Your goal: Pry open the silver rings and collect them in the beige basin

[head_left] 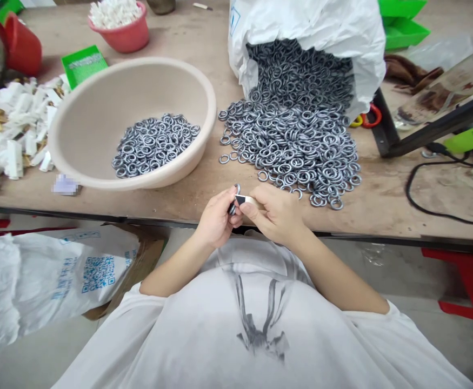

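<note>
Close to the table's front edge, my left hand is closed on grey rings, pinched between thumb and fingers. My right hand is closed around a small pale tool with a dark tip, whose end meets the rings. Its exact kind I cannot make out. Just beyond my right hand spreads a heap of grey rings, spilling from a white sack. To the left stands a wide beige basin with more grey rings in its bottom.
White plastic pieces are piled at the far left. Behind the basin are a green tray and a red bowl of white parts. A black metal frame and a black cable lie right. A white sack sits below the table.
</note>
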Tool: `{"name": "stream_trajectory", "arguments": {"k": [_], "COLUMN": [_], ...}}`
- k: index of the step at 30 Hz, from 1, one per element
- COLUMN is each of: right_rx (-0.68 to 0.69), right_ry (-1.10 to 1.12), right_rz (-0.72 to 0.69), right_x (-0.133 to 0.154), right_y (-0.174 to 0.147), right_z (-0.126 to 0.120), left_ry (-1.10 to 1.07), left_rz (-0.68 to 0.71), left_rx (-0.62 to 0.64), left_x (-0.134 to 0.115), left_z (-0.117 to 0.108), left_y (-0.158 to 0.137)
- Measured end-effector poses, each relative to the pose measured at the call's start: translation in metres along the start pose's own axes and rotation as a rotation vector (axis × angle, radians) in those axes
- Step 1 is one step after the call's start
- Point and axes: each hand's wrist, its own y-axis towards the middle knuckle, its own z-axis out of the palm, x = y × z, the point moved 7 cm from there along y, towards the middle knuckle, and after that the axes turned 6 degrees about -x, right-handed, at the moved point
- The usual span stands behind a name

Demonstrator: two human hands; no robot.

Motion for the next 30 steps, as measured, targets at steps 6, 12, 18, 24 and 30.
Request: {"name": "stream_trajectory", "arguments": {"k": [6, 12, 18, 24, 30], "right_rx": [0.002, 0.03, 0.15, 0.105, 0.294], "right_ry": [-0.016, -0.376, -0.619, -0.027, 0.712], "right_rz": [0.07, 0.302, 0.308, 0.363, 0.4], "right_x": [-0.015, -0.071, -0.086, -0.07, -0.036], "right_y": [0.003, 0.018, 0.03, 0.027, 0.012], "right_z": [0.002, -0.002, 0.006, 0.0, 0.012], "left_ry": [0.008, 0.064, 0.028, 0.11, 0.51], "left_rz": [-0.013, -0.033, -0.011, 0.097, 0.355], "left_rx": [0.091, 0.176, 0.031, -0.057, 0.005], "left_x": [0.003, 0.001, -0.009, -0.008, -0.009], "left_z": [0.009, 0.012, -0.008, -0.018, -0.008], "left_y": [-0.009, -0.015, 0.0, 0.013, 0.01]}}
